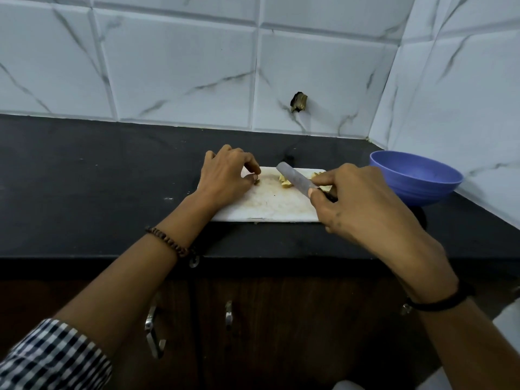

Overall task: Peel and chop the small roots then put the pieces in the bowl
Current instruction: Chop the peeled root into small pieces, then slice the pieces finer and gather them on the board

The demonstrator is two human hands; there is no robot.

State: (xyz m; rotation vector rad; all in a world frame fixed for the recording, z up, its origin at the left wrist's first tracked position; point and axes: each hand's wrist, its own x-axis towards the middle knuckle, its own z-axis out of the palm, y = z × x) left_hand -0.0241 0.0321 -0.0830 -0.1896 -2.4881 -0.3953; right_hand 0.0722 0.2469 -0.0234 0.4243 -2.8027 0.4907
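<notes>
A white cutting board (270, 205) lies on the black counter. Pale yellow root pieces (285, 182) sit near its far edge, partly hidden under the knife blade. My right hand (363, 204) grips the knife (295, 177) by its handle, the grey blade pointing up-left over the pieces. My left hand (228, 175) rests at the board's left end, with thumb and fingers pinching a small dark scrap (256, 181) that is mostly hidden. A blue bowl (422, 181) stands just right of the board; what is inside it I cannot see.
The black counter (98, 178) runs wide to the left. White marble-look tiled walls close the back and the right corner, right behind the bowl. A dark hole (299, 102) marks the back wall. Cabinet doors with metal handles (228, 315) are below the counter's front edge.
</notes>
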